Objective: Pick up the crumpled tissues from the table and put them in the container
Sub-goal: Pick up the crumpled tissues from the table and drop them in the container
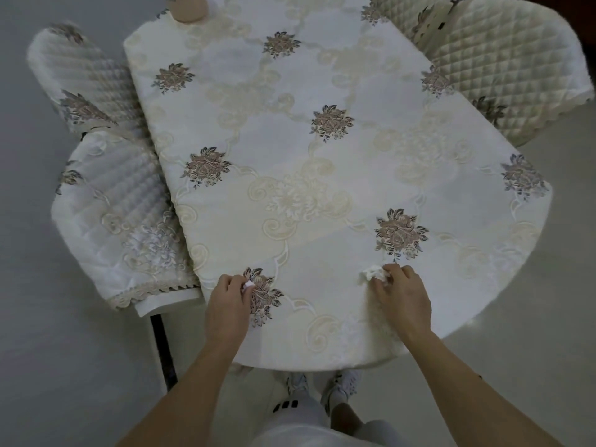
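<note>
A crumpled white tissue point(374, 273) lies near the table's front edge, and my right hand point(403, 295) grips it with curled fingers. My left hand point(229, 301) pinches a smaller white tissue point(248, 284), most of it hidden inside the fingers. Both hands rest low on the table point(322, 188), which wears a cream cloth with floral motifs. A beige container point(188, 8) stands at the far left corner of the table, cut off by the frame's top edge.
Quilted cream chairs flank the table: two on the left point(106, 214) point(84, 82), one at the back right point(503, 59). Grey floor surrounds everything. My legs and shoes point(322, 391) show below the table's front edge.
</note>
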`<control>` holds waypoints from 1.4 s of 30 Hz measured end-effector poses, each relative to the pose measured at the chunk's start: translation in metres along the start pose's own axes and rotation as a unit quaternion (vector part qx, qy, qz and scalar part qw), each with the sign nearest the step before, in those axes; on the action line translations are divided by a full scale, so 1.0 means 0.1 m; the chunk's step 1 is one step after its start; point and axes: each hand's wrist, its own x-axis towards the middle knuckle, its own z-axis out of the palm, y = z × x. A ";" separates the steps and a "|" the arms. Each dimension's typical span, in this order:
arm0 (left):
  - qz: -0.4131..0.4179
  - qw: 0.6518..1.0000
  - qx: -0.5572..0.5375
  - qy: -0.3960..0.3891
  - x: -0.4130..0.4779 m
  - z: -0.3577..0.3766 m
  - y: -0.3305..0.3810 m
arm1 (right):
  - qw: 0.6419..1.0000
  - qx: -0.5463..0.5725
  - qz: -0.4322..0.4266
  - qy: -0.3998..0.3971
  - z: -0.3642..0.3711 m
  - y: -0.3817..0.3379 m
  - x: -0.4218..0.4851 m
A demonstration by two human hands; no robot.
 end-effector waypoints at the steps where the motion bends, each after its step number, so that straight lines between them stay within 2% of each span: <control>1: 0.000 1.000 -0.008 -0.006 -0.01 -0.02 0.01 | 1.000 0.011 -0.006 -0.003 0.01 0.00 0.00; 4: -0.036 0.997 -0.063 -0.030 -0.03 -0.09 0.10 | 0.999 0.046 -0.001 -0.013 0.00 -0.05 -0.01; 8: -0.066 0.984 -0.157 -0.056 -0.05 -0.16 0.29 | 0.991 0.119 0.050 -0.031 -0.05 -0.15 -0.07; 13: -0.064 0.957 -0.270 -0.080 -0.04 -0.24 0.50 | 0.984 0.173 0.048 0.000 -0.18 -0.31 -0.14; 19: -0.051 0.936 -0.342 -0.067 -0.03 -0.45 0.78 | 0.976 0.214 0.029 0.032 -0.41 -0.49 -0.18; 25: -0.038 0.932 -0.358 -0.050 -0.02 -0.68 0.96 | 0.961 0.269 0.008 0.060 -0.70 -0.78 -0.25; 30: -0.019 0.932 -0.363 0.013 -0.03 -1.01 1.04 | 0.957 0.275 -0.062 0.065 -0.88 -1.09 -0.26; 35: -0.087 0.921 -0.365 0.110 -0.29 -1.34 0.94 | 0.946 0.290 -0.142 0.006 -0.92 -1.46 -0.37; 42: -0.160 0.894 -0.340 0.245 -0.92 -1.70 0.44 | 0.907 0.323 -0.244 -0.112 -0.70 -2.04 -0.82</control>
